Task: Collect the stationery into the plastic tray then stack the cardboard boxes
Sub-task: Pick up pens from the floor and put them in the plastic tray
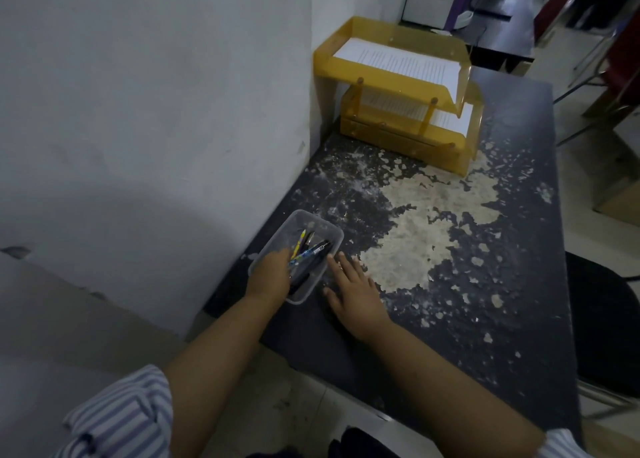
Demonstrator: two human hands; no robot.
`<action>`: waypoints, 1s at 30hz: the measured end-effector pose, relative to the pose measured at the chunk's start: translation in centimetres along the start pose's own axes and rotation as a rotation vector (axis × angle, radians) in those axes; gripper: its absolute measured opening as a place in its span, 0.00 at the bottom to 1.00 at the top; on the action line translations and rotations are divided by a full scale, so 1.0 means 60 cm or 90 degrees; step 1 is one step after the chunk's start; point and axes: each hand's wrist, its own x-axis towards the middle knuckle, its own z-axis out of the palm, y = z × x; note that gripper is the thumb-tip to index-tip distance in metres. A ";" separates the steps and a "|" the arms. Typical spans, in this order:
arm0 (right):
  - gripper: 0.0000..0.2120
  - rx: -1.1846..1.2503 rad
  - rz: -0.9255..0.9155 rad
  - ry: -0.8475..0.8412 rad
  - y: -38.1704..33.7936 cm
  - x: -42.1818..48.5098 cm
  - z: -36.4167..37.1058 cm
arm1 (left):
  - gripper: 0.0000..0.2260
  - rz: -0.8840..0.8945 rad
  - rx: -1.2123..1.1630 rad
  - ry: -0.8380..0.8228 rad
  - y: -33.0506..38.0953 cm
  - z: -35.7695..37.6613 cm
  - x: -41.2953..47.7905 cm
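Note:
A clear plastic tray [311,223] sits near the left edge of the dark worn table [485,284]. Inside it lie several pens [310,249], yellow, blue and black. My left hand [270,275] reaches into the tray's near end, fingers curled over the pens; whether it grips them is hidden. To the right of the tray, my right hand [353,289] rests flat on the table with its fingers spread, touching the tray's side. A large cardboard surface [52,319] shows at the lower left.
A yellow two-tier paper tray [391,76] with white sheets stands at the table's far corner against the white wall [156,93]. A black chair seat [602,319] is at the right. Brown boxes [620,194] sit on the floor beyond.

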 end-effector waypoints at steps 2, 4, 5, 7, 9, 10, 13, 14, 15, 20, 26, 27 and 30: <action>0.28 0.001 0.000 -0.004 0.001 -0.001 -0.001 | 0.10 0.001 0.014 0.013 -0.003 -0.003 0.002; 0.28 0.000 -0.001 -0.007 0.002 0.000 -0.003 | 0.09 -0.007 0.016 0.001 -0.006 -0.001 -0.001; 0.28 -0.001 -0.002 -0.007 0.003 0.000 -0.003 | 0.08 -0.010 0.013 -0.001 -0.005 0.000 -0.003; 0.28 -0.001 -0.003 -0.005 0.003 0.001 -0.003 | 0.08 -0.006 0.011 0.005 -0.003 0.002 -0.006; 0.28 -0.003 -0.003 -0.002 0.003 0.001 -0.002 | 0.09 0.003 0.024 0.015 -0.002 0.002 -0.007; 0.28 -0.005 -0.003 0.001 0.003 0.000 -0.001 | 0.09 0.003 0.031 0.013 -0.002 0.002 -0.006; 0.28 -0.006 -0.004 0.004 0.003 0.001 0.001 | 0.11 -0.013 0.024 -0.008 -0.007 -0.002 -0.002; 0.29 -0.003 -0.004 0.004 0.003 0.000 0.002 | 0.11 -0.018 0.011 -0.014 -0.007 -0.002 -0.001; 0.29 0.000 -0.004 0.002 0.003 0.001 0.003 | 0.11 -0.022 -0.001 -0.020 -0.006 -0.001 0.000; 0.29 0.007 -0.001 0.002 0.004 0.000 0.006 | 0.08 -0.027 -0.039 -0.026 -0.003 0.004 -0.003; 0.29 0.010 -0.009 0.013 0.005 -0.002 0.006 | 0.13 0.019 -0.078 -0.013 -0.007 0.014 -0.001; 0.28 0.011 -0.009 0.014 0.004 -0.002 0.006 | 0.13 0.025 -0.069 -0.052 -0.009 0.017 0.001; 0.28 0.005 -0.009 0.011 0.002 -0.001 0.004 | 0.15 0.033 -0.075 -0.112 -0.016 0.019 0.010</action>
